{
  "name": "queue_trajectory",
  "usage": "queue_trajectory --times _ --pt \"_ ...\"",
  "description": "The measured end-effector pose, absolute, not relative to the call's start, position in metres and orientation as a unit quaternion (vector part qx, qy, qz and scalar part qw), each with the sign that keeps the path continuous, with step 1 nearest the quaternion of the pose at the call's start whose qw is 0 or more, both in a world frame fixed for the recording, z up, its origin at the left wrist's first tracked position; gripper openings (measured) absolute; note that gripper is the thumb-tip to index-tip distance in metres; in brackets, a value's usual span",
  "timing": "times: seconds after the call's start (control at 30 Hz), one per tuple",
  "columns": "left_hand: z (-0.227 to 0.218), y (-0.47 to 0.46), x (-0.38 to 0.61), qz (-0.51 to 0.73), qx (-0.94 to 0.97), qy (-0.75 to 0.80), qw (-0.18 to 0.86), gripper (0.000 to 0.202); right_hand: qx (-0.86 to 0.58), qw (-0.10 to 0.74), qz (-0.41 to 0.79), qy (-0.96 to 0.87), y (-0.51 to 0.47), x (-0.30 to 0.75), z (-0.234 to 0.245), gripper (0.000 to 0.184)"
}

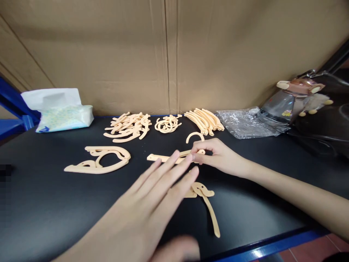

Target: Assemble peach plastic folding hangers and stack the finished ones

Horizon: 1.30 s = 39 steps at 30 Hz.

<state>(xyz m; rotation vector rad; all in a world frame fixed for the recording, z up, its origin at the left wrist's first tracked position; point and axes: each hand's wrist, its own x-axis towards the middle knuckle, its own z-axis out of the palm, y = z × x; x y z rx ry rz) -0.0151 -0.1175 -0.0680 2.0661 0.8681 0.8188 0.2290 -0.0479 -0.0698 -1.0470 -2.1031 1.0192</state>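
Observation:
My right hand (222,158) has its thumb and fingers closed on a peach plastic hanger arm (156,157) lying low over the black table. A curved hanger hook (193,135) lies just behind that hand. My left hand (147,211) reaches across the foreground, fingers stretched and slightly apart, its tips in front of the held arm; whether they touch it I cannot tell. Partly hidden beneath the left fingers are joined hanger parts (210,211), with one slender arm pointing toward the front edge. To the left rests a folded travel hanger (103,169).
Along the back are a pile of short hanger parts (131,125), a heap of hooks (167,124) and a stack of long arms (205,120). A tissue pack (65,118) stands left; a clear plastic bag (242,123) and a bottle (280,103) are right. Cardboard (109,54) closes the back.

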Motion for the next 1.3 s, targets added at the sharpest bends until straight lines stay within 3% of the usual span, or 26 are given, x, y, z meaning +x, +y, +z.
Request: queue_trajectory --times 0.03,0.1,0.2,0.6,1.13,1.3 --pt "-0.062 -0.107 -0.008 0.284 0.866 0.318 0.263 0.053 -0.383 0.287 0.388 -0.787 -0.049 0.227 -0.071 0.028" --pt "-0.054 -0.086 0.004 0.239 0.938 0.251 0.007 0.039 -0.373 0.29 0.4 -0.785 -0.051 0.223 -0.073 0.026" --pt "-0.053 -0.061 0.015 0.219 0.946 0.204 -0.126 0.021 -0.378 0.295 0.409 -0.776 -0.053 0.219 -0.075 0.029" --pt "-0.071 -0.058 0.011 0.235 0.944 0.228 -0.042 0.028 -0.375 0.324 0.421 -0.76 -0.057 0.218 -0.079 0.027" --pt "-0.076 -0.038 -0.005 0.238 0.926 0.278 -0.09 0.013 -0.429 0.352 0.387 -0.736 -0.052 0.233 -0.078 0.029" --pt "-0.077 -0.041 -0.007 0.263 0.899 0.329 -0.123 0.027 -0.411 0.344 0.442 -0.719 -0.051 0.232 -0.081 0.025"
